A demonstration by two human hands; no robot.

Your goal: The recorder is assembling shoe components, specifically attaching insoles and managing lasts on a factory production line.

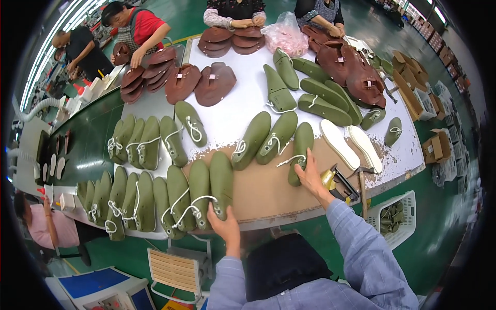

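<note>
My left hand (226,226) grips the near end of a green shoe last (221,178) with a white cord. That last stands at the right end of the front row of green lasts (145,201). Further right, my right hand (311,175) is closed around the side of another green shoe last (303,138), its white cord trailing left. Two more green lasts (252,139) lie just left of it, cords at their near ends. Two white insoles (340,144) lie beyond my right hand, next to a yellow and black staple gun (330,181) and a hammer (363,194).
A second row of lasts (150,142) stands behind the front one. Brown leather uppers (214,85) and a bag of pink pieces (284,36) lie toward the back, where co-workers stand. Below the table's right edge is a white basket (405,227); a chair (175,271) stands at left.
</note>
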